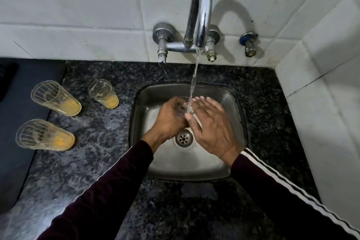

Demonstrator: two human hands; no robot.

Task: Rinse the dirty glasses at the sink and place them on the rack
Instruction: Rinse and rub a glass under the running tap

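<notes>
Overhead, from the head view, the left hand had its fingers curled round a clear glass, holding it over the steel sink just beneath the running water. The glass was mostly hidden by that hand, so only part of its rim and wall could be made out. The right hand lay against the glass on its other side with fingers straight and spread a little, its thumb touching the glass near the stream; it gripped nothing. Water fell from the curved chrome tap onto the glass between the two hands. The drain showed just below the hands.

On the dark speckled surface to the left of the sink stood three dirty glasses, each with orange residue at its base. One glass stood nearest the sink, a second further left beside it, and a third nearer the person. The two left ones stood at the edge of a dark mat that covered the far left of the surface. Both arms wore dark sleeves; the right sleeve bore white stripes. White tiles lined the wall behind the tap, and a small valve was fixed to the right of it.
</notes>
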